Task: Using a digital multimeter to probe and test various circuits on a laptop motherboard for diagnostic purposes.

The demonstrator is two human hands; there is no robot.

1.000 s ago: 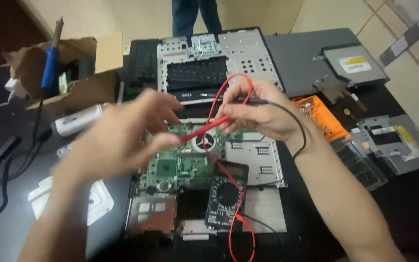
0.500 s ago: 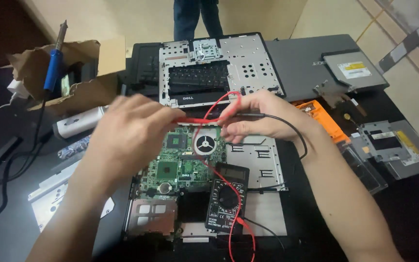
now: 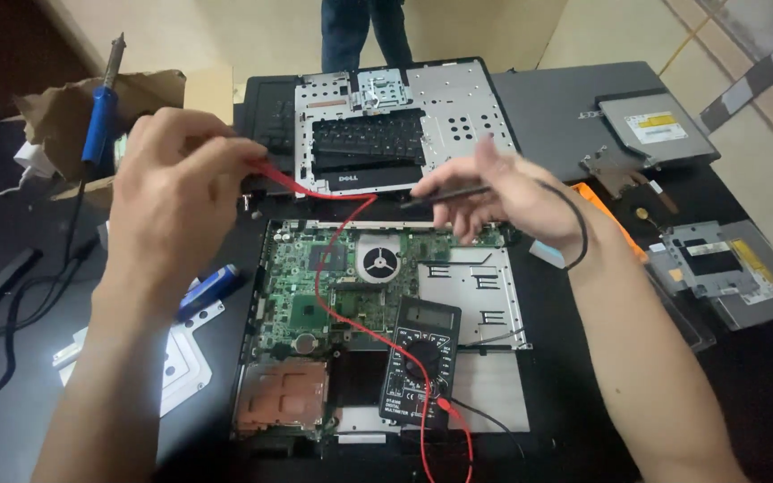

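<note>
Multimeter (image 3: 420,360) lies face-up on the lower part of the opened laptop chassis (image 3: 476,295), just right of the green motherboard (image 3: 333,286) and below the round fan (image 3: 378,262). Red lead (image 3: 333,268) runs from its bottom jack up across the board to the left hand; black lead (image 3: 574,228) loops off to the right hand.

Left hand (image 3: 172,197): fingers curled shut round the red probe (image 3: 266,172), tip pointing right, held above the board's top edge, not on any contact as far as I can tell. Right hand (image 3: 503,197): thumb + fingers pinched on the black probe (image 3: 445,194), other fingers loose, probe roughly level and up in the air, also not touching the board.

Progress, judging by the layout: teardown looks done. Keyboard frame (image 3: 386,125) is off and lying behind, optical drive (image 3: 650,125) and a bracketed drive (image 3: 726,268) sit apart on the tabletop (image 3: 583,98) at right, board is bare. Meter is wired up w/ both leads. Actual probing not yet made: both tips are clear of the board. Can't read the display, so no telling the dial setting.

Soldering iron (image 3: 100,116) w/ blue handle stands in a cardboard box at left, unused. Another person's legs show at the far edge.
</note>
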